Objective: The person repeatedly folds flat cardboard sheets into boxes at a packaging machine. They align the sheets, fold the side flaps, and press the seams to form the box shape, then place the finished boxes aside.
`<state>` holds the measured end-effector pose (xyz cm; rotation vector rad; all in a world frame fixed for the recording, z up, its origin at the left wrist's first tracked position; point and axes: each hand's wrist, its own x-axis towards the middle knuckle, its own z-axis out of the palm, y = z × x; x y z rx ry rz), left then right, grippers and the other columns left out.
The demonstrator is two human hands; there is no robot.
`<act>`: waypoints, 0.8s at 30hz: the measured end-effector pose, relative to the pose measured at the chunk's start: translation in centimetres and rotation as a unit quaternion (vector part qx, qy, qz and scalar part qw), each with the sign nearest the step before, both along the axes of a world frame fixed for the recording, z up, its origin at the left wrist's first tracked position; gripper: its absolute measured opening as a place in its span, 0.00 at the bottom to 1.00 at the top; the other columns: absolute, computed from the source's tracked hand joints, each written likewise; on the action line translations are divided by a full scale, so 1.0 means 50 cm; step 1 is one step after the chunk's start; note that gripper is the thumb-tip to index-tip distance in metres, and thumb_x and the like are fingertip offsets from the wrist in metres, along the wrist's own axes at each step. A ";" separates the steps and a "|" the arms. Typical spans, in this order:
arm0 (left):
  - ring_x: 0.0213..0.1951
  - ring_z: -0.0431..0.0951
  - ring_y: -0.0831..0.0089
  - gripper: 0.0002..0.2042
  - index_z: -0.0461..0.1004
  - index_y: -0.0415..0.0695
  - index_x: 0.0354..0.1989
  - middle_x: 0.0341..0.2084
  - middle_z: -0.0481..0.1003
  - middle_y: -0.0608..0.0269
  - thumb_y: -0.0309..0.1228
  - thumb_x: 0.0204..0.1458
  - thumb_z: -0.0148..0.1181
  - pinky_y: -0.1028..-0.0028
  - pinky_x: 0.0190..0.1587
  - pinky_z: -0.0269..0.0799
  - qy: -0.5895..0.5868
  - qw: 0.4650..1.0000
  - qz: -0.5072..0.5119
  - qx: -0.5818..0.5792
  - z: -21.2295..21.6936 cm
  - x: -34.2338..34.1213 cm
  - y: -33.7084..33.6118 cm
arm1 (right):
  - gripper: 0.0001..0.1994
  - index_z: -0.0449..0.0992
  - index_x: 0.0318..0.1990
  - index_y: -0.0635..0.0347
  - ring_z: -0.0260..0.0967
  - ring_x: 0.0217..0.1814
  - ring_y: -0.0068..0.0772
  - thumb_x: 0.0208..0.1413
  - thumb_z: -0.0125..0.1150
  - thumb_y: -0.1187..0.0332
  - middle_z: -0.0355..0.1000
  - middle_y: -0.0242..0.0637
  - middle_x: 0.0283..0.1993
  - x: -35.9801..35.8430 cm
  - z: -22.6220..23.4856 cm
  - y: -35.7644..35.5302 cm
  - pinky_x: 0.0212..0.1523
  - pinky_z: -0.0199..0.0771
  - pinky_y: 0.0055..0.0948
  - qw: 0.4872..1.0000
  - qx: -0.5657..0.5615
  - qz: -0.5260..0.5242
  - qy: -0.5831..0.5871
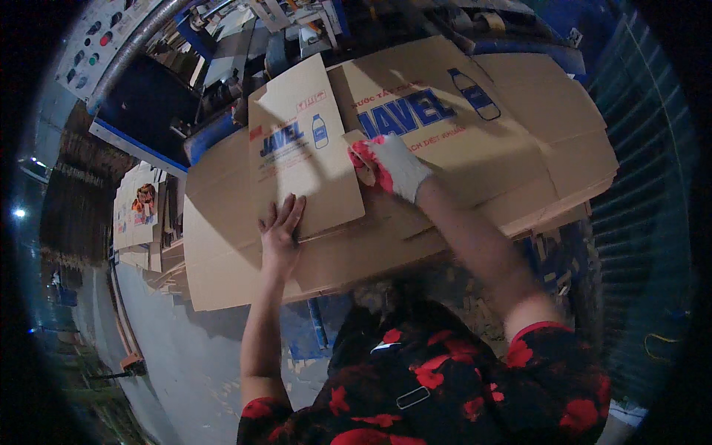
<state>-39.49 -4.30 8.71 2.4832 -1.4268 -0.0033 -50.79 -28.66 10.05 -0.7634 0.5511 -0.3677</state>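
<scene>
My left hand (280, 231), bare, lies with its fingers spread on the lower part of a folded cardboard panel (326, 189). Blue and red print and a drawn bottle mark that panel. It rests on a stack of flat cardboard box sheets (519, 141), the top one printed with larger blue lettering and a bottle. My right hand (393, 167) wears a white glove with red-coated fingers. At the panel's right edge its fingers are closed on a small brown cardboard piece (366, 172). Whether this piece is loose or part of a sheet is hidden.
Beyond the stack stands a blue machine (148, 111) with metal rollers and bars. Its control panel (96, 48), with several buttons, is at the upper left. More printed cardboard (133, 215) is piled at the left. Scraps (482, 315) litter the floor below. A corrugated wall (645, 185) rises at right.
</scene>
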 end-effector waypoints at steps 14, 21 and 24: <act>0.64 0.54 0.44 0.28 0.59 0.62 0.64 0.64 0.58 0.65 0.30 0.51 0.53 0.34 0.59 0.43 -0.035 0.998 -0.010 0.044 0.002 -0.010 0.001 | 0.15 0.75 0.37 0.61 0.73 0.32 0.34 0.48 0.62 0.59 0.75 0.38 0.31 -0.272 0.143 0.029 0.35 0.73 0.36 0.682 -0.360 0.615 0.164; 0.63 0.55 0.43 0.29 0.58 0.61 0.64 0.64 0.58 0.64 0.30 0.52 0.53 0.35 0.59 0.44 -0.037 0.998 -0.029 -0.028 0.004 -0.008 0.013 | 0.29 0.70 0.53 0.57 0.58 0.62 0.47 0.45 0.63 0.52 0.64 0.45 0.58 -0.444 0.184 0.000 0.59 0.58 0.45 0.493 -0.803 0.231 0.241; 0.63 0.55 0.43 0.29 0.59 0.61 0.64 0.63 0.59 0.63 0.29 0.51 0.54 0.37 0.60 0.44 -0.061 0.997 -0.041 0.033 -0.006 -0.012 -0.012 | 0.33 0.65 0.59 0.55 0.50 0.67 0.48 0.44 0.63 0.52 0.57 0.42 0.64 -0.434 0.118 -0.064 0.64 0.49 0.51 0.381 -0.866 0.125 0.300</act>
